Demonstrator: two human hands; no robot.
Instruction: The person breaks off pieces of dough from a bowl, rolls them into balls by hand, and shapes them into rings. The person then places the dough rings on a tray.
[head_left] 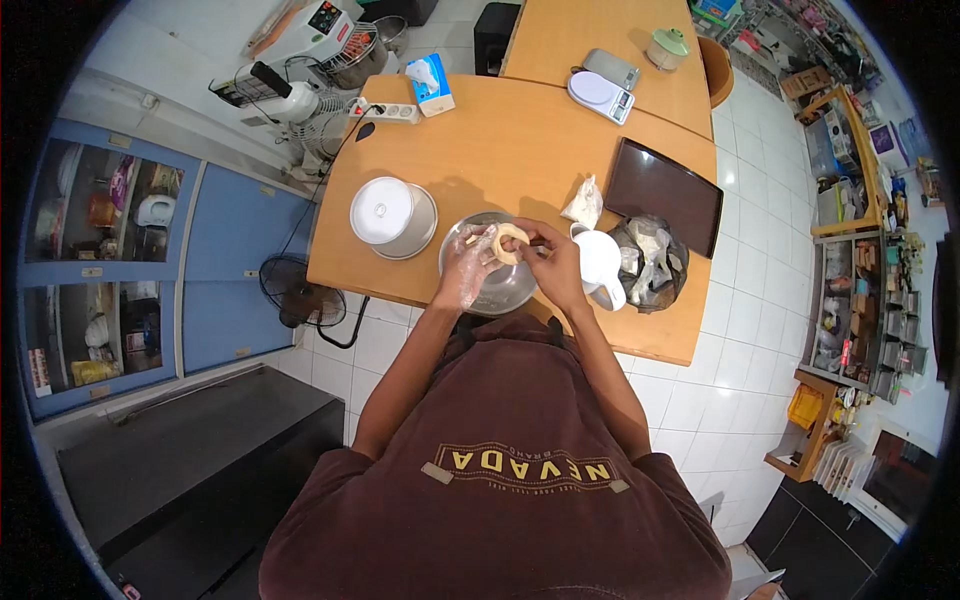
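A pale ring of dough (499, 246) is held up between my two hands over a steel mixing bowl (505, 298). My left hand (470, 264), dusted white as if with flour, grips the ring's left side. On the other side, the fingers of my right hand (553, 260) pinch the ring, with fingertips at its opening. The bowl stands near the table's front edge, and my hands hide much of its inside. Just right of my right hand is a white jug (597, 262) with its handle toward me.
A white lidded tub (390, 220) stands left of the bowl. To the right lie a black plastic bag (668, 282), a small white bag (584, 203) and a dark tray (663, 190). Farther back are a kitchen scale (603, 95), a tissue box (430, 88) and a power strip (392, 112).
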